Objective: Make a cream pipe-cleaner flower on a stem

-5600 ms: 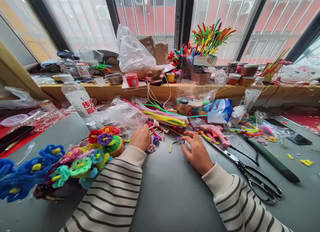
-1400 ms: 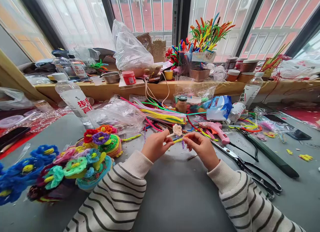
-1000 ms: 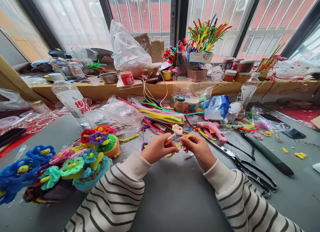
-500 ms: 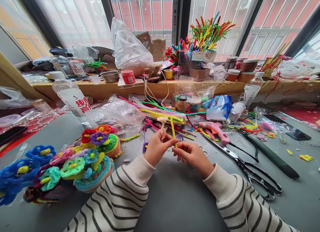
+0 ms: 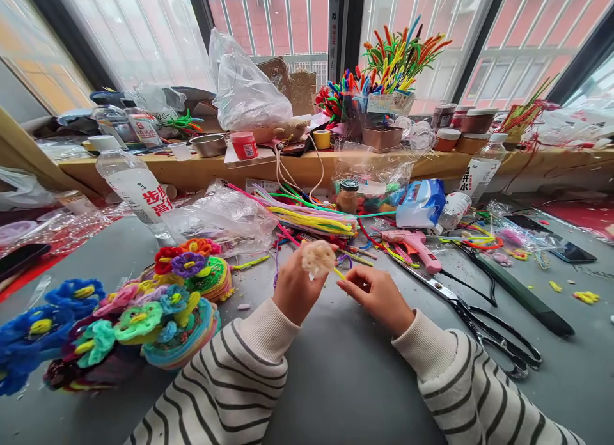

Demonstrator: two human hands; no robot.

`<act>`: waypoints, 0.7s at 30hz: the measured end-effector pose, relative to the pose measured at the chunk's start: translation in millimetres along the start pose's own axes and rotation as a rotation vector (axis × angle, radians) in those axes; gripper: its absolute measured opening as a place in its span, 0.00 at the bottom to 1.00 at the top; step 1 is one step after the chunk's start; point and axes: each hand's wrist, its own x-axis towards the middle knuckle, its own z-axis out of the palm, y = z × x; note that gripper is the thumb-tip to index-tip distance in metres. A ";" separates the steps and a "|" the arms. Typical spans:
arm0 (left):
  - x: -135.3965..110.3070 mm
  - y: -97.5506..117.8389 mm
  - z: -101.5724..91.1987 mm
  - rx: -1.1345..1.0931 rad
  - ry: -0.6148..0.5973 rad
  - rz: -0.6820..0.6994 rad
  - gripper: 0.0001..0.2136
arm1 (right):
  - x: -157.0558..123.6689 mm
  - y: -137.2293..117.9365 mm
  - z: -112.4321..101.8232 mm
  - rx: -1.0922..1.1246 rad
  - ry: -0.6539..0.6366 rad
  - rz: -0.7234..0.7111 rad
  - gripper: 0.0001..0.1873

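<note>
My left hand (image 5: 298, 285) is closed on a cream pipe-cleaner flower (image 5: 318, 258), whose round looped head faces me; its stem is hidden by the fingers. My right hand (image 5: 371, 295) pinches a yellow pipe cleaner (image 5: 339, 274) between thumb and fingertips. The yellow piece points up and left toward the flower head; whether the two touch, I cannot tell. Just behind the hands lies a bundle of pipe cleaners (image 5: 311, 221), mostly yellow and pale pink. To the left stand colourful pipe-cleaner flowers (image 5: 139, 323) on round layered bases.
Large black-handled scissors (image 5: 480, 327) and a pink glue gun (image 5: 415, 245) lie to the right, with a dark green stick-like tool (image 5: 527, 298) beyond. Water bottles (image 5: 137, 188) stand on both sides. A cluttered wooden ledge (image 5: 192, 170) runs along the window.
The cream flower has tilted toward me, so its head now shows face on. The yellow pipe cleaner has swung down from upright, and my right hand has shifted slightly right.
</note>
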 end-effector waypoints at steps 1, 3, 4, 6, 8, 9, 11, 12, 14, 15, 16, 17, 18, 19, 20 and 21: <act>-0.3 -0.1 -0.1 0.019 -0.053 0.023 0.05 | 0.2 -0.8 -1.7 0.031 -0.020 -0.003 0.11; -0.9 -1.1 0.4 0.038 -0.137 0.033 0.05 | 0.8 -1.0 -5.7 0.163 -0.078 0.034 0.11; -1.2 -1.6 0.9 0.035 -0.164 0.027 0.06 | 1.0 -0.5 -7.7 0.245 -0.107 0.067 0.11; -1.9 -2.3 1.6 0.013 -0.190 0.002 0.06 | 1.4 1.2 -11.1 0.404 -0.172 0.151 0.12; -2.3 -1.7 1.5 -0.027 -0.207 -0.033 0.06 | 1.3 3.0 -13.3 0.528 -0.230 0.225 0.12; -2.4 -0.9 1.2 -0.050 -0.221 -0.047 0.06 | 1.1 3.6 -13.9 0.575 -0.257 0.248 0.12; -2.5 1.1 0.2 -0.087 -0.253 -0.068 0.06 | 0.8 4.3 -14.5 0.640 -0.300 0.271 0.12; -2.5 2.2 -0.3 -0.101 -0.265 -0.074 0.06 | 0.7 4.5 -14.6 0.663 -0.314 0.278 0.11; -2.7 3.9 -0.9 -0.122 -0.276 -0.080 0.06 | 0.8 4.9 -14.7 0.704 -0.326 0.295 0.11; -3.0 4.4 -0.8 -0.129 -0.277 -0.081 0.06 | 0.9 5.3 -14.8 0.725 -0.323 0.304 0.11; -3.3 4.7 -0.5 -0.134 -0.275 -0.081 0.06 | 0.9 5.7 -14.9 0.749 -0.317 0.310 0.11; -3.7 4.8 -0.1 -0.137 -0.273 -0.081 0.06 | 0.9 6.2 -14.9 0.773 -0.312 0.311 0.11; -4.0 4.9 0.5 -0.141 -0.271 -0.083 0.06 | 0.8 6.8 -15.0 0.799 -0.308 0.310 0.10; -4.2 5.0 1.0 -0.145 -0.269 -0.085 0.06 | 0.6 7.3 -15.0 0.824 -0.307 0.309 0.10; -4.3 5.2 1.4 -0.152 -0.269 -0.088 0.06 | 0.4 7.9 -14.9 0.848 -0.308 0.315 0.10; -4.3 5.6 1.7 -0.162 -0.271 -0.091 0.06 | 0.2 8.3 -14.6 0.873 -0.305 0.327 0.10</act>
